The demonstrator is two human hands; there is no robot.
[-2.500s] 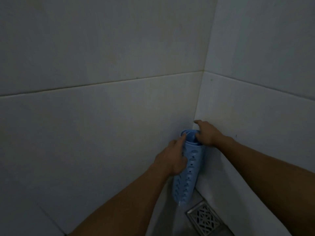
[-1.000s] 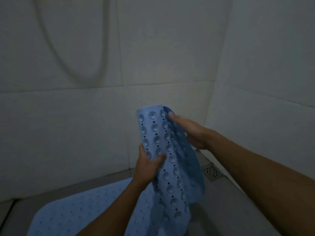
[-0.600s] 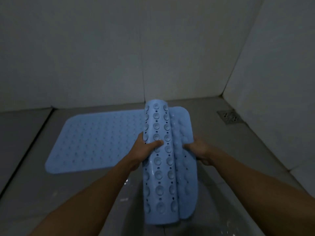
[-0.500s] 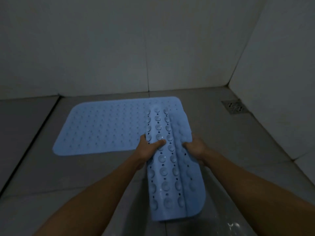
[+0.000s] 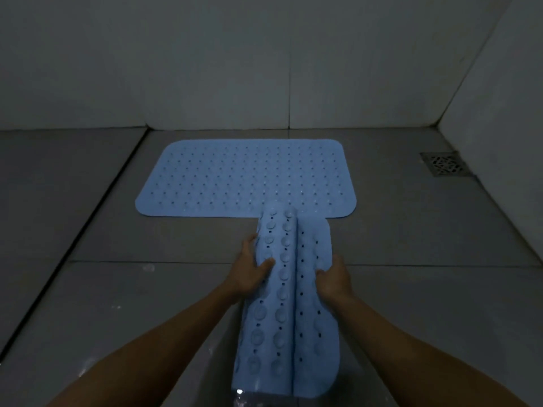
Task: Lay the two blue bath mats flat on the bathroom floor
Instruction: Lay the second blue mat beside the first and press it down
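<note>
One blue bath mat [image 5: 244, 177] lies flat on the grey floor tiles near the back wall. A second blue bath mat [image 5: 289, 312], still curled lengthwise with its suction cups facing up on the left half, stretches from that mat toward me. My left hand [image 5: 249, 268] grips its left rolled edge, thumb on top. My right hand [image 5: 333, 277] grips its right edge. The mat's far end overlaps the flat mat's front edge.
A metal floor drain [image 5: 443, 164] sits in the far right corner by the tiled wall [image 5: 496, 92]. A dark floor joint [image 5: 88, 221] runs diagonally on the left. Wet spots glint on the tiles near me.
The view has tipped further down and the flat mat now sits farther off. My hands have lowered the curled mat toward the floor, still holding both its edges.
</note>
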